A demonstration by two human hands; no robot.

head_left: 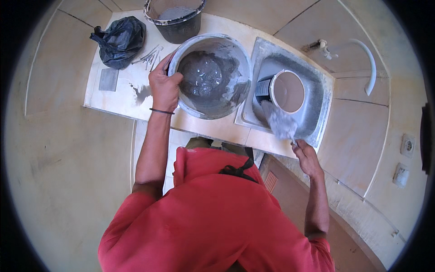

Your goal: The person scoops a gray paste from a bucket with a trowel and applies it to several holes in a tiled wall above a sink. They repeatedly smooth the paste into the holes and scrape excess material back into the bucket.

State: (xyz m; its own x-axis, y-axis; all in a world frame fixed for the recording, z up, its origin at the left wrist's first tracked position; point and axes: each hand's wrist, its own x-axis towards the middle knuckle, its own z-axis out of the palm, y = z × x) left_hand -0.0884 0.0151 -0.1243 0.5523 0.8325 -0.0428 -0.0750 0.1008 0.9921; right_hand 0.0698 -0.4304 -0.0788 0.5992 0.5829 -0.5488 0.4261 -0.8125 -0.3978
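Observation:
My left hand (164, 88) grips the left rim of a large metal bowl (240, 93) that holds wet grey mortar and rests on the counter. My right hand (306, 152) holds the handle of a trowel (280, 122) smeared with grey mortar. The trowel blade reaches into the steel sink (317, 88), beside a dark bucket (286, 90) of cloudy brownish water that stands in the basin.
On the pale counter (113, 102) lie a black plastic bag (119, 41), a small grey square tile (108, 79), several nails (147, 56) and a mortar smear. A dirty black bucket (174, 18) stands at the back. A tap with a white hose (362, 50) and wall sockets (408, 146) are to the right.

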